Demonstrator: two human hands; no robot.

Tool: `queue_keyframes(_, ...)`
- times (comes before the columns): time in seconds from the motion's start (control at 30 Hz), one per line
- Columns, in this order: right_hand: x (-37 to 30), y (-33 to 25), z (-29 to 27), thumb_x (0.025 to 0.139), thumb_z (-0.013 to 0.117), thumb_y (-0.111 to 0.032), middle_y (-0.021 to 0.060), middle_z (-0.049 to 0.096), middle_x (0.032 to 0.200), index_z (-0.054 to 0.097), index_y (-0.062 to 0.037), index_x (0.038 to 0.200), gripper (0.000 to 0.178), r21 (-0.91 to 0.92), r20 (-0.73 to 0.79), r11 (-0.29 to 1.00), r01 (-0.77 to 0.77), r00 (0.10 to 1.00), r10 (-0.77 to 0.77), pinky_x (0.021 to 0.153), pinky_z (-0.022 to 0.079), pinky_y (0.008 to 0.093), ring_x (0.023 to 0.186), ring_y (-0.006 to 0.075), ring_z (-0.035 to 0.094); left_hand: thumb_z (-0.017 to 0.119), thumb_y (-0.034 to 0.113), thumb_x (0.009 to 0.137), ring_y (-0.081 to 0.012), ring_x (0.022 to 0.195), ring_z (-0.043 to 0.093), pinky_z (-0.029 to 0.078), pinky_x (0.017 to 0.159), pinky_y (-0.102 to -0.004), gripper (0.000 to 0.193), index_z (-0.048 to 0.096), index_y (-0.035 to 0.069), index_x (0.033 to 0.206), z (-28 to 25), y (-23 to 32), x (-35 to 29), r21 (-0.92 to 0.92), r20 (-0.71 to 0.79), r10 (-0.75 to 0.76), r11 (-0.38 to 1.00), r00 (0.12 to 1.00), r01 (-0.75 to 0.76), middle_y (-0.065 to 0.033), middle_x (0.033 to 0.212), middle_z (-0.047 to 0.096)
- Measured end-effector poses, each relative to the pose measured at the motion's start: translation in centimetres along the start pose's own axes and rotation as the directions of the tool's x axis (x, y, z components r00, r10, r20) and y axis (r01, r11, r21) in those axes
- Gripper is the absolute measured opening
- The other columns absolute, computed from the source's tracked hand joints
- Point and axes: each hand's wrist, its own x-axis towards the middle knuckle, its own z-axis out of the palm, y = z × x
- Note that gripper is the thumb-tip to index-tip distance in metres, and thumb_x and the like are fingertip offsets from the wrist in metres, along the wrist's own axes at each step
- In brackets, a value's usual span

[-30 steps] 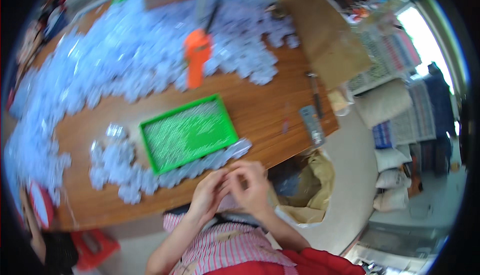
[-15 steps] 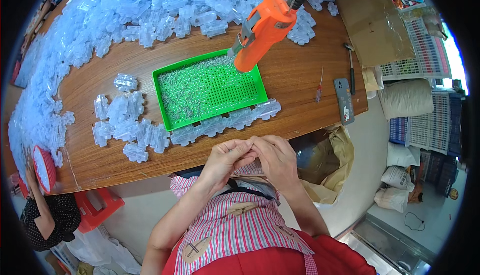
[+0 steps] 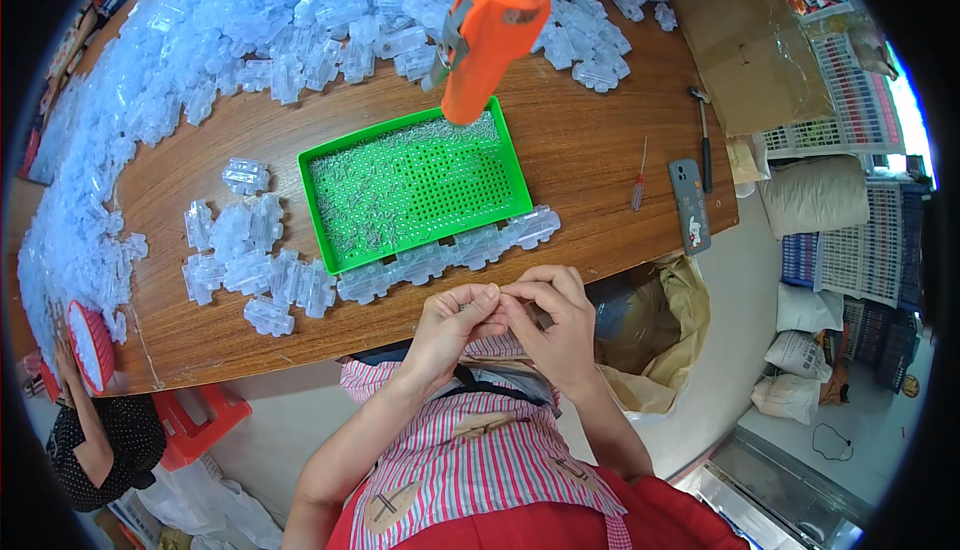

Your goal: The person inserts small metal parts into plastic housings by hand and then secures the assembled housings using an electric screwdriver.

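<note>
Hands (image 3: 450, 332) (image 3: 555, 340), two, meet near one green tray (image 3: 514, 168), one orange tool (image 3: 497, 35).

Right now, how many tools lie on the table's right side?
2: a screwdriver left of the phone, and a hammer at the phone's upper right. Cardboard may hide others.

Left hand (image 3: 450, 328), right hand (image 3: 558, 335): fingers (image 3: 481, 302) meeting at near edge of counter (image 3: 590, 150) | green tray (image 3: 430, 242): small metal pieces (image 3: 350, 195) inside | phone (image 3: 690, 205): by near right corner
</note>
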Motion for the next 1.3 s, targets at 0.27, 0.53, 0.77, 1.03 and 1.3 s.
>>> queue_keyframes(0.27,1.4,2.5,1.8,0.084,0.058,-0.007,0.0132,0.053,0.096,0.058,-0.0021,0.09,0.007,-0.019,-0.124,0.999,-0.039,0.992,0.036,0.082,0.041,0.0402,0.092,0.0312,0.05,0.052,0.025,0.097,-0.0122,0.081,0.065,0.054,0.076,-0.0248,0.026,0.064,0.003,0.101,0.9,0.4,1.0,-0.067,-0.086,-0.031,0.997,0.996,0.025,-0.0074,0.095,0.068)
queue_keyframes(0.53,2.7,6.3,2.7,0.082,0.063,-0.008,0.0097,0.052,0.102,0.061,-0.0071,0.093,0.011,-0.325,-0.145,0.943,0.075,0.981,-0.127,0.082,0.038,0.0412,0.094,0.0298,0.048,0.044,0.025,0.099,-0.0204,0.1,0.063,0.053,0.088,-0.0298,0.037,0.053,-0.007,0.116,0.3,1.1,0.4,-0.259,-0.097,-0.069,0.965,0.993,0.042,-0.0175,0.113,0.061)
queue_keyframes(0.77,3.0,6.4,2.9,0.08,0.065,-0.008,0.0079,0.054,0.103,0.062,-0.0081,0.091,0.012,-0.383,-0.141,0.913,0.142,0.968,-0.21,0.08,0.038,0.0413,0.095,0.0288,0.049,0.044,0.021,0.098,-0.0216,0.102,0.062,0.053,0.089,-0.0297,0.035,0.051,-0.008,0.117,0.1,1.3,0.4,-0.341,-0.096,-0.092,0.939,0.991,0.054,-0.0184,0.114,0.061)
queue_keyframes(1.03,2.6,6.9,3.2,0.078,0.066,-0.007,0.0059,0.056,0.099,0.064,-0.0089,0.094,0.016,-0.438,-0.114,0.872,0.218,0.949,-0.295,0.078,0.039,0.0404,0.092,0.0272,0.052,0.044,0.021,0.098,-0.0218,0.103,0.062,0.053,0.089,-0.0302,0.035,0.051,-0.007,0.117,-0.2,1.2,0.1,-0.351,-0.084,-0.094,0.935,0.992,0.058,-0.0181,0.115,0.061)
queue_keyframes(1.3,2.4,4.0,1.6,0.082,0.062,-0.003,0.0094,0.057,0.095,0.067,-0.0052,0.094,0.012,-0.119,-0.272,0.993,-0.012,0.962,-0.021,0.077,0.043,0.0358,0.088,0.0276,0.052,0.034,0.04,0.1,-0.0228,0.11,0.059,0.048,0.097,-0.0318,0.055,0.046,-0.007,0.126,0.3,1.9,0.1,-0.392,0.052,-0.04,0.918,0.998,0.058,-0.0183,0.12,0.058)
